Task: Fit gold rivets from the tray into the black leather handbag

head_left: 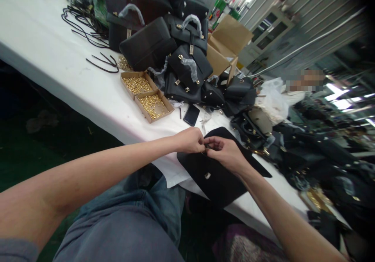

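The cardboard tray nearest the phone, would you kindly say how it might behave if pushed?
The cardboard tray would probably slide rather than tip, being low and broad. The gold-coloured pieces lie loose, so they would likely shift, and might spill over its shallow walls if tilted.

The bare left hand (190, 141) and bare right hand (225, 153) hide part of the flat black panel (224, 188); the rightmost black bags (315, 150) blur.
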A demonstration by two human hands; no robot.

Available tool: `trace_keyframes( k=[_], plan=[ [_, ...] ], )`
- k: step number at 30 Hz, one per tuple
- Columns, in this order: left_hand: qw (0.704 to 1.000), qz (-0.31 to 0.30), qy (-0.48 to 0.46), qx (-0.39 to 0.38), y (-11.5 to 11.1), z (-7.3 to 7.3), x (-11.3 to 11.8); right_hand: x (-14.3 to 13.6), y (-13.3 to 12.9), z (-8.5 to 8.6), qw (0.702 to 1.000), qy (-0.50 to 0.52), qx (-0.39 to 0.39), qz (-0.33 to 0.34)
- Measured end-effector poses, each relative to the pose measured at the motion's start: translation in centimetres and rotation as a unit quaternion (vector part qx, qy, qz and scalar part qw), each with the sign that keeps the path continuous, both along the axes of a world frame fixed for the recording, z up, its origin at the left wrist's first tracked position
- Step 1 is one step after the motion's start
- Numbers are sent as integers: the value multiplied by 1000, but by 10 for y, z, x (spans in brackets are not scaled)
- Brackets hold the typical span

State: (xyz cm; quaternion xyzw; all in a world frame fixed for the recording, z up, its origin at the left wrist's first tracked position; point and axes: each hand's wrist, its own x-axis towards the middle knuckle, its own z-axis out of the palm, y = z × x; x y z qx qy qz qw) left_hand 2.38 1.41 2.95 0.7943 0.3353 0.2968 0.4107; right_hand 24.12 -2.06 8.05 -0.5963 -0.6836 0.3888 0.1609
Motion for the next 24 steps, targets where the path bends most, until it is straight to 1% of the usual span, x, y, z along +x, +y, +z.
trace_keyframes(
  k=[3,6,9,11,15,19,21,24],
  plan=[
    [998,-8,30,-54,2,6,0,2,4,0,1000,-10,-1,12],
    [994,-24,40,-104,4,11,1,2,5,2,1000,-15,-2,27],
    [991,-25,54,-120,5,14,2,0,5,6,999,-16,-2,36],
    [993,-17,68,-97,5,15,3,-1,4,8,999,-13,-2,36],
    [996,12,89,-4,0,18,4,0,3,10,999,-4,-4,47],
    [994,32,90,62,-4,16,3,2,2,7,999,0,0,43],
    [993,33,83,82,-5,14,2,1,2,6,999,7,-2,31],
    [994,27,64,90,-3,9,1,-1,0,3,1000,22,-5,13]
  ],
)
